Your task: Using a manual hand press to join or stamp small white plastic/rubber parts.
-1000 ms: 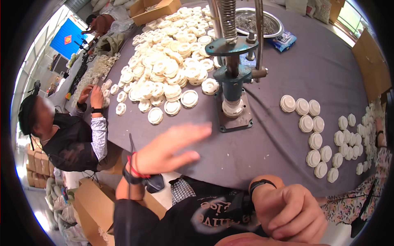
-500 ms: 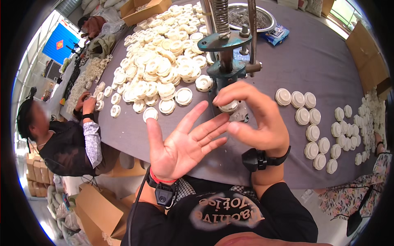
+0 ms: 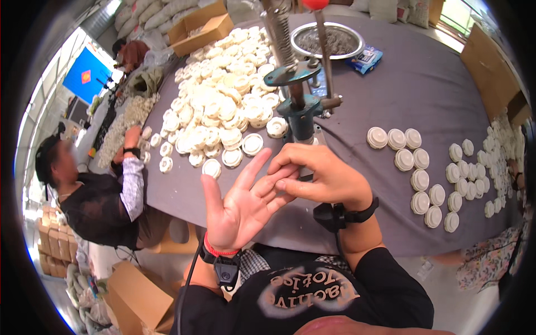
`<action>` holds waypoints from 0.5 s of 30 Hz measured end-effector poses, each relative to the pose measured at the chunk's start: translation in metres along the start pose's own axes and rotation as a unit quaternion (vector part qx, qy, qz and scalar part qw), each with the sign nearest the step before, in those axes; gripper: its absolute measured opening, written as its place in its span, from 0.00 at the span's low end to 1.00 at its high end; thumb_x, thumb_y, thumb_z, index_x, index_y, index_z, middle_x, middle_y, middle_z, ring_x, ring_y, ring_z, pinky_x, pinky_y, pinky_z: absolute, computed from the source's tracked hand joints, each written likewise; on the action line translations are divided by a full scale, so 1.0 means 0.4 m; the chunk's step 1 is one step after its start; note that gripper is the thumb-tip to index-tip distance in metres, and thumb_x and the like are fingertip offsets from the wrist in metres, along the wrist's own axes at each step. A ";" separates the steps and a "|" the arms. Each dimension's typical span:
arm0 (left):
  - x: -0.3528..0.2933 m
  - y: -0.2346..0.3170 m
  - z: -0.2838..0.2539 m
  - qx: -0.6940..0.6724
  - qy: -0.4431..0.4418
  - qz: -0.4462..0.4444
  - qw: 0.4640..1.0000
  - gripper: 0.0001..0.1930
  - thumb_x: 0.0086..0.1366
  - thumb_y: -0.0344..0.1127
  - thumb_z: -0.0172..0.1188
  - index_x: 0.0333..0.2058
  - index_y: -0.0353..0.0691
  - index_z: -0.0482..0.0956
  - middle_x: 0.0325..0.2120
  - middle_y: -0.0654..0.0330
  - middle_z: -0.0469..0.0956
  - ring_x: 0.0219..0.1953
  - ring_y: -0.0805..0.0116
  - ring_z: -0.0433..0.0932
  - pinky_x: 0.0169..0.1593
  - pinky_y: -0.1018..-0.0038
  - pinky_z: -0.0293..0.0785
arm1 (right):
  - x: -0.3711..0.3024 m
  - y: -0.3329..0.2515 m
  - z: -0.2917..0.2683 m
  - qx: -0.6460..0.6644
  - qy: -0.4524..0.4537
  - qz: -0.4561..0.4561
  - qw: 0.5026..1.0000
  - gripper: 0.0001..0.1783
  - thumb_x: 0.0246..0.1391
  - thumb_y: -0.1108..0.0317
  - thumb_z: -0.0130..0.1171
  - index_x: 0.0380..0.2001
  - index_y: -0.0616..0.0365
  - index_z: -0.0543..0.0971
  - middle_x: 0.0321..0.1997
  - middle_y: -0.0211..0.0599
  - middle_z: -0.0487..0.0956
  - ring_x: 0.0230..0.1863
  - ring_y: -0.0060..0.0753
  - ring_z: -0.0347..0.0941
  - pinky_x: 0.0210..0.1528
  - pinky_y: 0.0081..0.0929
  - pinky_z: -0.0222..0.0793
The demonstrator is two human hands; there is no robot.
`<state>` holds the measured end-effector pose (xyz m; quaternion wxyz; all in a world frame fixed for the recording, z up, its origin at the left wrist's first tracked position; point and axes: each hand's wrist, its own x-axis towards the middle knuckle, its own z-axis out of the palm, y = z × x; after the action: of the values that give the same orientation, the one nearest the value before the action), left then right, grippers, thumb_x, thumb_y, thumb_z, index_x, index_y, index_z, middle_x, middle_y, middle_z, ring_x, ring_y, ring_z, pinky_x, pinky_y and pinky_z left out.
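My left hand point(image 3: 237, 204) is palm up over the near side of the table, its fingers spread and the palm bare. Across its fingertips lies my right hand point(image 3: 321, 176), with thumb and curled fingers closed round the ends of the left fingers. Whether anything small sits between them is hidden. Just beyond my hands stands a green hand press point(image 3: 301, 106) with a spring and a steel post. To its left spreads a big heap of white round plastic caps point(image 3: 215, 103), and single ones lie at its near edge.
White caps point(image 3: 420, 180) stand in loose rows to the right. Behind the press are a metal bowl point(image 3: 357, 51) of small parts and a blue packet point(image 3: 367, 58). An open carton point(image 3: 201, 30) is at the far left. Another person point(image 3: 95, 201) works at the left edge.
My right hand has come down and left onto my left fingertips and closed there. It was raised and apart before. The view has shifted slightly.
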<state>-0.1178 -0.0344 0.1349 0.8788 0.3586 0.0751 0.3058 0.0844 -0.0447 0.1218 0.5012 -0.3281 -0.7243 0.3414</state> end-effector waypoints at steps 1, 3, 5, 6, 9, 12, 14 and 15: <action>-0.006 -0.006 0.014 0.064 0.025 0.008 0.998 0.52 0.60 0.77 0.26 0.69 0.38 0.38 0.66 0.39 0.50 0.68 0.47 0.52 0.69 0.53 0.44 | -0.016 -0.011 -0.002 0.000 0.010 0.001 1.000 0.16 0.48 0.72 0.63 0.41 0.63 0.77 0.36 0.38 0.77 0.38 0.31 0.76 0.41 0.27 0.71; -0.015 -0.031 0.013 0.238 0.048 0.033 0.970 0.49 0.62 0.75 0.30 0.69 0.40 0.41 0.66 0.41 0.52 0.67 0.49 0.56 0.67 0.56 0.51 | -0.050 -0.014 0.009 -0.002 0.049 -0.026 0.998 0.24 0.52 0.70 0.62 0.53 0.62 0.72 0.43 0.40 0.77 0.45 0.33 0.75 0.49 0.29 0.70; -0.087 -0.054 -0.031 0.452 0.049 0.046 0.889 0.43 0.66 0.52 0.55 0.68 0.35 0.43 0.64 0.44 0.56 0.66 0.52 0.58 0.66 0.58 0.54 | -0.083 -0.009 0.044 0.024 0.126 -0.036 0.991 0.24 0.54 0.68 0.61 0.54 0.62 0.71 0.43 0.40 0.77 0.44 0.32 0.75 0.49 0.29 0.70; -0.144 -0.059 -0.048 0.599 0.015 0.021 0.800 0.42 0.62 0.45 0.61 0.66 0.32 0.50 0.62 0.44 0.61 0.64 0.52 0.62 0.64 0.59 0.58 | -0.102 -0.001 0.066 0.039 0.148 -0.008 0.988 0.22 0.56 0.67 0.60 0.53 0.62 0.71 0.43 0.40 0.77 0.44 0.32 0.75 0.49 0.29 0.70; -0.258 -0.039 -0.058 0.769 -0.258 -0.219 0.543 0.40 0.59 0.53 0.62 0.60 0.28 0.61 0.53 0.34 0.69 0.56 0.40 0.69 0.61 0.60 0.63 | -0.183 0.056 0.117 -0.006 0.207 0.044 0.977 0.18 0.56 0.64 0.56 0.47 0.62 0.73 0.38 0.47 0.78 0.37 0.40 0.77 0.44 0.34 0.72; -0.334 -0.013 -0.009 0.791 -0.070 -0.401 0.456 0.41 0.58 0.52 0.63 0.63 0.33 0.58 0.45 0.34 0.75 0.47 0.36 0.74 0.49 0.56 0.71 | -0.288 0.115 0.158 -0.029 0.172 0.127 0.976 0.14 0.55 0.64 0.54 0.41 0.61 0.75 0.31 0.45 0.80 0.33 0.41 0.78 0.38 0.35 0.72; -0.359 0.047 -0.050 0.897 -0.128 -0.099 0.411 0.42 0.57 0.44 0.66 0.64 0.32 0.56 0.47 0.33 0.72 0.47 0.33 0.71 0.51 0.53 0.68 | -0.350 0.164 0.198 -0.042 0.172 0.139 0.974 0.13 0.56 0.64 0.53 0.41 0.61 0.75 0.30 0.44 0.80 0.31 0.42 0.78 0.36 0.36 0.71; -0.331 0.085 0.042 0.907 -0.082 -0.094 0.402 0.39 0.59 0.41 0.65 0.63 0.31 0.57 0.53 0.33 0.67 0.51 0.35 0.68 0.55 0.54 0.65 | -0.373 0.191 0.216 -0.053 0.169 0.151 0.972 0.13 0.57 0.64 0.52 0.42 0.60 0.75 0.30 0.44 0.80 0.31 0.43 0.77 0.36 0.36 0.71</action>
<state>-0.2345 -0.1038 0.1586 0.0626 0.9592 0.2697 -0.0572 0.0547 -0.1389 -0.0388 0.5407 -0.5133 -0.5881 0.3136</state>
